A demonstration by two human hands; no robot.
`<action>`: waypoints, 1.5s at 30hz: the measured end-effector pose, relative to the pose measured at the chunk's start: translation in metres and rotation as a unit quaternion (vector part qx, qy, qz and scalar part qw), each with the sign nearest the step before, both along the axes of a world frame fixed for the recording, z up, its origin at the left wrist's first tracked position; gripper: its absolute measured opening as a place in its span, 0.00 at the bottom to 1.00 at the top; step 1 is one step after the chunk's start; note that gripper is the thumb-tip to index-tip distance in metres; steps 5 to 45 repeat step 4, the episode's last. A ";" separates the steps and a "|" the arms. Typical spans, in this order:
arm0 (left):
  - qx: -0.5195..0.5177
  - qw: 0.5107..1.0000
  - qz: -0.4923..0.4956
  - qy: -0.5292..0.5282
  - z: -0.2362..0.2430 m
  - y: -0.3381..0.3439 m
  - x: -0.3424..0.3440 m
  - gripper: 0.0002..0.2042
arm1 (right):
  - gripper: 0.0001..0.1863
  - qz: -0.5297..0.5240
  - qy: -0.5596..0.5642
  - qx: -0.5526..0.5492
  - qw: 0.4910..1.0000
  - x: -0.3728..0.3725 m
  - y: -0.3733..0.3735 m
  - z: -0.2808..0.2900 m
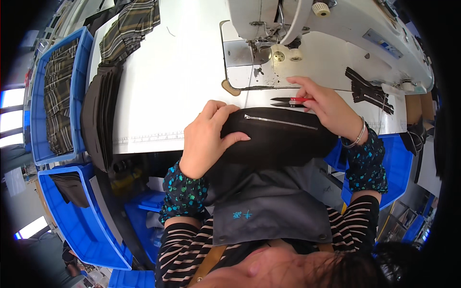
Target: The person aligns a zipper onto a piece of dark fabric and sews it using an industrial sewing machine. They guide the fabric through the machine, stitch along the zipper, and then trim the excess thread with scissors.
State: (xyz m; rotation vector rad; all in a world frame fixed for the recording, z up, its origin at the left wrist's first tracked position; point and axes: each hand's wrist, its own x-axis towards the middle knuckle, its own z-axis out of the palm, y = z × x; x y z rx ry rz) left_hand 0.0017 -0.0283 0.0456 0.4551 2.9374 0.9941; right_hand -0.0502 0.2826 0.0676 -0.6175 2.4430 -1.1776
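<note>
A black fabric piece with a metal zipper (283,123) set into it lies across the table's front edge, its lower part hanging toward my lap. My left hand (207,134) grips the left end of this piece, thumb on top and the fingers curled at its far edge. At its right end, my right hand (322,102) holds small thread snips (288,102) with red on the handle and dark blades pointing left. The blades are apart, just beyond the fabric's far edge. A thread runs from the sewing machine (261,48) down toward the fabric near the zipper pull.
Stacked dark fabric pieces (102,110) and striped plaid cloth (132,29) lie on the table's left. Blue bins (81,91) with more cloth stand beyond. Loose black zippers (369,91) rest at right, under the machine arm. Another blue bin (396,163) sits below right.
</note>
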 end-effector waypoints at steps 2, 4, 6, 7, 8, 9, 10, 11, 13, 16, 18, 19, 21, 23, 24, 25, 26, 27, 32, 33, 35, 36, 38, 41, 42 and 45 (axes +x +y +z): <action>0.007 1.000 0.001 -0.007 -0.001 -0.001 0.003 0.26 | 0.20 0.078 0.095 0.096 0.988 -0.008 -0.007 -0.004; 0.007 1.000 0.014 0.007 -0.008 -0.003 0.007 0.28 | 0.24 0.066 0.050 0.184 0.979 -0.009 -0.026 0.006; 0.007 1.000 0.014 0.007 -0.008 -0.003 0.007 0.28 | 0.24 0.066 0.050 0.184 0.979 -0.009 -0.026 0.006; 0.007 1.000 0.014 0.007 -0.008 -0.003 0.007 0.28 | 0.24 0.066 0.050 0.184 0.979 -0.009 -0.026 0.006; 0.007 1.000 0.014 0.007 -0.008 -0.003 0.007 0.28 | 0.24 0.066 0.050 0.184 0.979 -0.009 -0.026 0.006; 0.007 1.000 0.014 0.007 -0.008 -0.003 0.007 0.28 | 0.24 0.066 0.050 0.184 0.979 -0.009 -0.026 0.006; 0.007 1.000 0.014 0.007 -0.008 -0.003 0.007 0.28 | 0.24 0.066 0.050 0.184 0.979 -0.009 -0.026 0.006; 0.007 1.000 0.014 0.007 -0.008 -0.003 0.007 0.28 | 0.24 0.066 0.050 0.184 0.979 -0.009 -0.026 0.006; 0.007 1.000 0.014 0.007 -0.008 -0.003 0.007 0.28 | 0.24 0.066 0.050 0.184 0.979 -0.009 -0.026 0.006; 0.007 1.000 0.014 0.007 -0.008 -0.003 0.007 0.28 | 0.24 0.066 0.050 0.184 0.979 -0.009 -0.026 0.006; 0.007 1.000 0.014 0.007 -0.008 -0.003 0.007 0.28 | 0.24 0.066 0.050 0.184 0.979 -0.009 -0.026 0.006; 0.007 1.000 0.014 0.007 -0.008 -0.003 0.007 0.28 | 0.24 0.066 0.050 0.184 0.979 -0.009 -0.026 0.006; 0.007 1.000 0.014 0.007 -0.008 -0.003 0.007 0.28 | 0.24 0.066 0.050 0.184 0.979 -0.009 -0.026 0.006; 0.007 1.000 0.014 0.007 -0.008 -0.003 0.007 0.28 | 0.24 0.066 0.050 0.184 0.979 -0.009 -0.026 0.006; 0.007 1.000 0.014 0.007 -0.008 -0.003 0.007 0.28 | 0.24 0.066 0.050 0.184 0.979 -0.009 -0.026 0.006; 0.007 1.000 0.014 0.007 -0.008 -0.003 0.007 0.28 | 0.24 0.066 0.050 0.184 0.979 -0.009 -0.026 0.006; 0.007 1.000 0.014 0.007 -0.008 -0.003 0.007 0.28 | 0.24 0.066 0.050 0.184 0.979 -0.009 -0.026 0.006; 0.007 1.000 0.014 0.007 -0.008 -0.003 0.007 0.28 | 0.24 0.066 0.050 0.184 0.979 -0.009 -0.026 0.006; 0.007 1.000 0.014 0.007 -0.008 -0.003 0.007 0.28 | 0.24 0.066 0.050 0.184 0.979 -0.009 -0.026 0.006; 0.007 1.000 0.014 0.007 -0.008 -0.003 0.007 0.28 | 0.24 0.066 0.050 0.184 0.979 -0.009 -0.026 0.006; 0.007 1.000 0.014 0.007 -0.008 -0.003 0.007 0.28 | 0.24 0.066 0.050 0.184 0.979 -0.009 -0.026 0.006; 0.007 1.000 0.014 0.007 -0.008 -0.003 0.007 0.28 | 0.24 0.066 0.050 0.184 0.979 -0.009 -0.026 0.006; 0.007 1.000 0.014 0.007 -0.008 -0.003 0.007 0.28 | 0.24 0.066 0.050 0.184 0.979 -0.009 -0.026 0.006; 0.007 1.000 0.014 0.007 -0.008 -0.003 0.007 0.28 | 0.24 0.066 0.050 0.184 0.979 -0.009 -0.026 0.006; 0.007 1.000 0.014 0.007 -0.008 -0.003 0.007 0.28 | 0.24 0.066 0.050 0.184 0.979 -0.009 -0.026 0.006; 0.007 1.000 0.014 0.007 -0.008 -0.003 0.007 0.28 | 0.24 0.066 0.050 0.184 0.979 -0.009 -0.026 0.006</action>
